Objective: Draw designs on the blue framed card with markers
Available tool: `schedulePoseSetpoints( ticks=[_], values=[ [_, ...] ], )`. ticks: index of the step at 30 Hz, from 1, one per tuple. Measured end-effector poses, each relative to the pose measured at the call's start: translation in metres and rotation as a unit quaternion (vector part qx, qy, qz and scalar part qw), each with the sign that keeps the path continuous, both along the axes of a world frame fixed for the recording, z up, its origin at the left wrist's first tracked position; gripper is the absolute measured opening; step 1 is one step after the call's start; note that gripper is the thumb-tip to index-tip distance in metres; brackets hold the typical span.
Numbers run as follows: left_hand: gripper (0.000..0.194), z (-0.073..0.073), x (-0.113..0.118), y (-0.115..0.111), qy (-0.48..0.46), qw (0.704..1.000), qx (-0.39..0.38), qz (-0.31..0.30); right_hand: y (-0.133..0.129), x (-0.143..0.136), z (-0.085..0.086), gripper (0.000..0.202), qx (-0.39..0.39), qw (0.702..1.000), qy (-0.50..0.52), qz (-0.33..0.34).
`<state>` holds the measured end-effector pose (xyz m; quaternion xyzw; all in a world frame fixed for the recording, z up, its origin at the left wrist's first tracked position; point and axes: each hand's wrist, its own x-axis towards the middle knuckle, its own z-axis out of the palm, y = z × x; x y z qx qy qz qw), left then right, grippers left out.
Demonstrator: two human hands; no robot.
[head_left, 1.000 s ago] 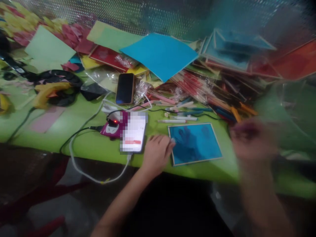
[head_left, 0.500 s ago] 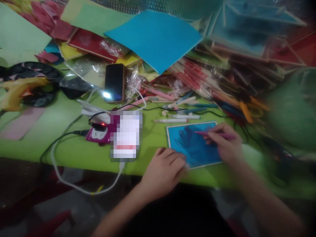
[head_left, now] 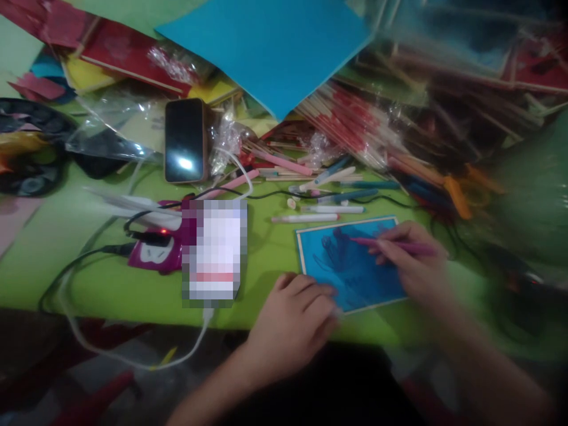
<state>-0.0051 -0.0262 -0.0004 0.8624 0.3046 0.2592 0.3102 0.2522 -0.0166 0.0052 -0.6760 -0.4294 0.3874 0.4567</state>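
Observation:
My right hand (head_left: 412, 254) is closed around a pink pen (head_left: 417, 246), its tip over a blue card (head_left: 373, 272) with a pale border. Dark sketched lines show on the card's left half. At the card's lower left edge lies my left hand (head_left: 299, 316), its fingers curled inward. Something small and whitish shows by its fingertips, too blurred to name. Just above the card are a white pen with a red end (head_left: 306, 218) and another with a blue end (head_left: 335, 209).
A lit phone (head_left: 213, 254) with a blurred screen overlaps a purple power strip (head_left: 175, 260). Cables trail over the table edge. Behind stand a dark phone (head_left: 185, 142), a big blue sheet (head_left: 275, 47), bundled sticks (head_left: 350, 124) and orange-handled scissors (head_left: 457, 195).
The view has shifted, with the things on the left sliding left and the back ones higher. Both hands stay by the card, the pen tip still over the sketch.

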Motion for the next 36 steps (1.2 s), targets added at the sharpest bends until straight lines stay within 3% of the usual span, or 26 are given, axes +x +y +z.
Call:
schedulePoseSetpoints(
  ticks=[6,12,17,23,29,36],
  values=[
    [0.016,0.002,0.001,0.002,-0.017,1.0,-0.011,0.013,-0.001,0.001,0.004,0.017,0.001,1.0,0.009,-0.002],
    [0.017,-0.002,-0.001,0.002,-0.038,0.995,-0.032,0.091,-0.017,-0.008,0.034,0.015,0.013,0.995,0.08,0.055],
    [0.017,-0.005,0.001,0.002,-0.023,0.994,-0.027,0.102,-0.033,-0.022,0.05,0.018,-0.016,0.991,0.071,0.109],
    [0.016,-0.005,0.003,0.003,-0.025,0.994,-0.032,0.097,-0.034,-0.029,0.052,0.021,-0.04,0.99,0.059,0.125],
    [0.017,-0.006,0.003,0.002,-0.025,0.994,-0.067,0.085,-0.037,-0.025,0.047,0.016,-0.009,0.991,0.052,0.119],
    [0.016,-0.008,0.004,-0.001,-0.017,0.996,-0.044,0.08,-0.039,-0.03,0.048,0.02,-0.022,0.993,0.024,0.116]
  ],
)
